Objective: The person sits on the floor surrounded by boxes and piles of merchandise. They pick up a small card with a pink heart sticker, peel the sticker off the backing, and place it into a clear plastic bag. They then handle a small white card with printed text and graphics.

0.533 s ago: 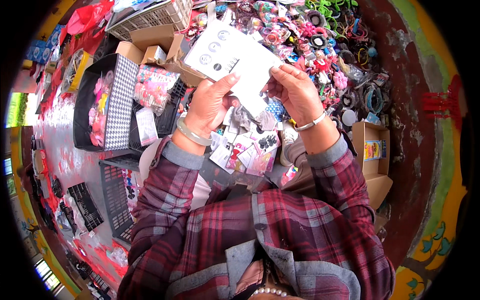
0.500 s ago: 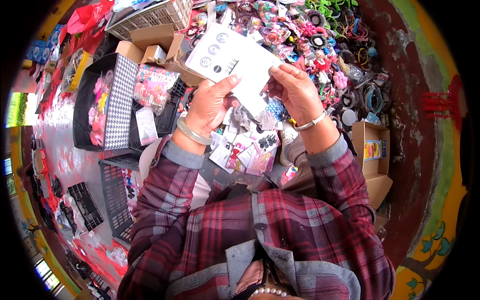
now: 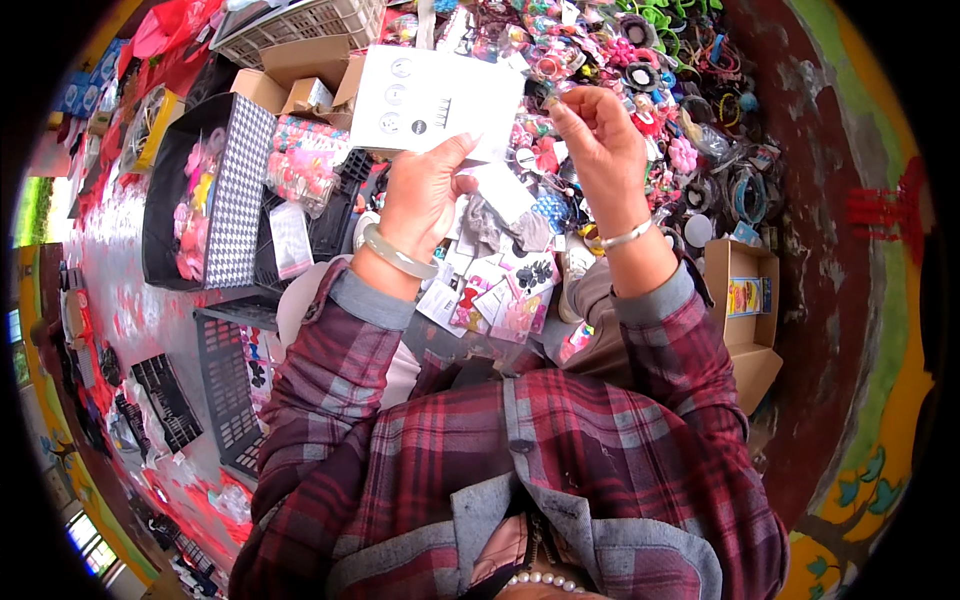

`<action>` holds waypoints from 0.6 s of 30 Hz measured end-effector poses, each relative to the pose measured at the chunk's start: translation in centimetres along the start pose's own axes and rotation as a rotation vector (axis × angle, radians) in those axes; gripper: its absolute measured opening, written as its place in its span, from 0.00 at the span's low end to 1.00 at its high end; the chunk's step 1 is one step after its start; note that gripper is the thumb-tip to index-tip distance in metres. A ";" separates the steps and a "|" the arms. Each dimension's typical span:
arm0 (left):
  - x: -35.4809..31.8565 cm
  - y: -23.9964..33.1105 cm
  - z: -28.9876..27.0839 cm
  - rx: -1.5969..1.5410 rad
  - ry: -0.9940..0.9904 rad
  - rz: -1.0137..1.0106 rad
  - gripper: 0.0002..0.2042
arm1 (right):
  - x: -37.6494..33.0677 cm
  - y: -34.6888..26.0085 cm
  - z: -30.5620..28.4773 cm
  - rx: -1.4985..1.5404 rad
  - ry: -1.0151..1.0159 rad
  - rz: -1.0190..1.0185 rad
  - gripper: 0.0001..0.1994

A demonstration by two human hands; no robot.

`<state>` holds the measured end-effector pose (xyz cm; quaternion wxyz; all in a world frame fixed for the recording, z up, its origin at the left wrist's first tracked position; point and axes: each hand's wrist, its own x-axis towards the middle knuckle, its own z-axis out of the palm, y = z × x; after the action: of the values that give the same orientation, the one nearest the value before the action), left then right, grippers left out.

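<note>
White box (image 3: pixel 435 95) is resting in the left hand (image 3: pixel 420 195), above the lower goods and partly covering a cardboard carton (image 3: pixel 305 60). The left thumb is pressing across its lower edge while the other fingers are curling beneath, seemingly so the smooth face with grey discs is tilting toward the wearer. The right hand (image 3: pixel 610 150) is hovering apart from the box, its thumb and fingers bending narrowly together; whether they are pinching something small, one cannot tell. Below, a white card (image 3: pixel 507 192) is showing beside crumpled grey fabric (image 3: pixel 482 228). A stiff houndstooth bin (image 3: pixel 240 195) is apparently containing soft pink pieces (image 3: pixel 192 235), and glossy, ring-shaped and flower-shaped accessories (image 3: pixel 683 154) are heaping up rightward.
</note>
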<state>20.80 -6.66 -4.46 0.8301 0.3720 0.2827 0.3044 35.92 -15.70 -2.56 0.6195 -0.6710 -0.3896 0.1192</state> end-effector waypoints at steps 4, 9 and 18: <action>0.4 -0.3 0.1 0.025 0.105 0.160 0.13 | -2.3 -1.9 1.8 -0.193 -0.126 -0.160 0.03; 0.2 -0.5 1.2 0.016 0.104 0.245 0.14 | -2.3 -1.4 2.9 -0.420 -0.199 -0.176 0.06; -0.1 -1.1 1.4 -0.031 0.111 0.249 0.13 | -2.0 -1.7 2.8 -0.491 -0.178 -0.039 0.09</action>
<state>22.00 -7.98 -4.52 0.7746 0.3738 0.2752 0.4296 32.19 -15.08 -2.21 0.4034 -0.7806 -0.4727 0.0675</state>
